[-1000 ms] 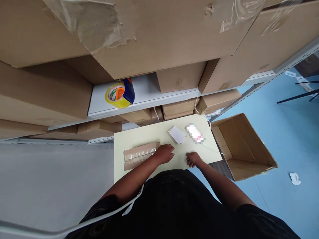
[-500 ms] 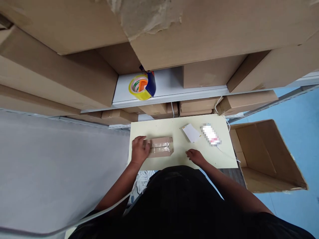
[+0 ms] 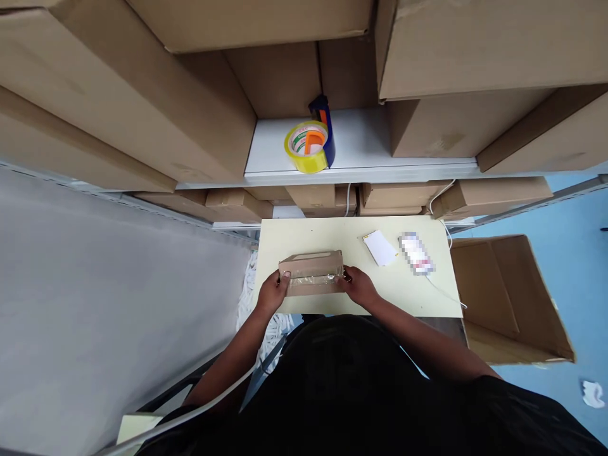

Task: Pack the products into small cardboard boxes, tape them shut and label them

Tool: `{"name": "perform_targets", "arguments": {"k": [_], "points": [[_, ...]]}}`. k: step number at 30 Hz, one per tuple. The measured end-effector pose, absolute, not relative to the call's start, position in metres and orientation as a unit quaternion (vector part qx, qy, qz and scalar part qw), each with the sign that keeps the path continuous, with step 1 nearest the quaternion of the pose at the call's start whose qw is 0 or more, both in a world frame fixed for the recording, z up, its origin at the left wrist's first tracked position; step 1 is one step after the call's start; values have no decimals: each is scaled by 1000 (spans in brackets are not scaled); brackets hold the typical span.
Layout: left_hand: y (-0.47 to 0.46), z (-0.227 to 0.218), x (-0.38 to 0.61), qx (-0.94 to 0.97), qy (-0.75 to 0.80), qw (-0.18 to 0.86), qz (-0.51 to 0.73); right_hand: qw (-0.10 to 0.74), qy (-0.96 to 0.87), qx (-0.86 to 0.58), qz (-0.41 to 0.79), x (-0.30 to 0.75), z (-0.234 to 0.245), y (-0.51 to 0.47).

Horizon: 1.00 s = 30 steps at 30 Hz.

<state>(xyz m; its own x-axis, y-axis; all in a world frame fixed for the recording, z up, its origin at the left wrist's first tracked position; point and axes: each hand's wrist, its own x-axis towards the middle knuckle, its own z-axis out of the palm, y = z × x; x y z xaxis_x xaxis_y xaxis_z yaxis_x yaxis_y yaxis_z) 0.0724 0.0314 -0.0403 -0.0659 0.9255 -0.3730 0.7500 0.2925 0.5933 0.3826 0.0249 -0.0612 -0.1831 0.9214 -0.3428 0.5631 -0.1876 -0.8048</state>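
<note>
- White paper strips (image 3: 246, 291) lie beyond the left edge of the table (image 3: 332, 234), apart from the working surface.
- Left hand (image 3: 273, 290): closed around the left end of the small cardboard box (image 3: 311, 273), thumb on top.
- Small cardboard box: held between both hands over the table's near half, taped seam uppermost; the two-ended hold presumably keeps it steady. Contact with the table cannot be confirmed.
- Tape dispenser (image 3: 313, 139): on the shelf (image 3: 365, 136) behind, likely kept there to free the table.
- Right hand (image 3: 360, 286): closed on the box's right end, thumb near the tape.
- White card (image 3: 380, 247) and blurred device (image 3: 415, 253): flat, side by side, apart from the box.
- Open carton (image 3: 489, 278): beside the table's right edge, mouth apparently within reach.
</note>
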Motion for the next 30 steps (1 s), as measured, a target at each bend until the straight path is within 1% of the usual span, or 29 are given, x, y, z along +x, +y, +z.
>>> {"name": "perform_targets", "arguments": {"k": [3,6,9,13,15,18,22,30], "points": [[19,-45,65,577,709,376,153,216,-613,-606,458,379,-67,11],[11,-56,64,565,677,426,200,231,-620,-601,448,377,-79,4],[6,-71,69,548,645,475,241,203,-614,-619,446,379,-94,2],[-3,-88,74,517,629,522,253,156,-607,-637,450,384,-108,-1],[-7,-91,77,495,628,539,264,148,-599,-635,465,386,-111,-4],[-5,-91,79,466,641,540,284,175,-564,-633,501,385,-112,-5],[7,-89,79,467,649,536,269,215,-516,-630,539,384,-111,0],[2,-95,77,486,598,561,302,197,-507,-624,561,391,-116,-6]]}}
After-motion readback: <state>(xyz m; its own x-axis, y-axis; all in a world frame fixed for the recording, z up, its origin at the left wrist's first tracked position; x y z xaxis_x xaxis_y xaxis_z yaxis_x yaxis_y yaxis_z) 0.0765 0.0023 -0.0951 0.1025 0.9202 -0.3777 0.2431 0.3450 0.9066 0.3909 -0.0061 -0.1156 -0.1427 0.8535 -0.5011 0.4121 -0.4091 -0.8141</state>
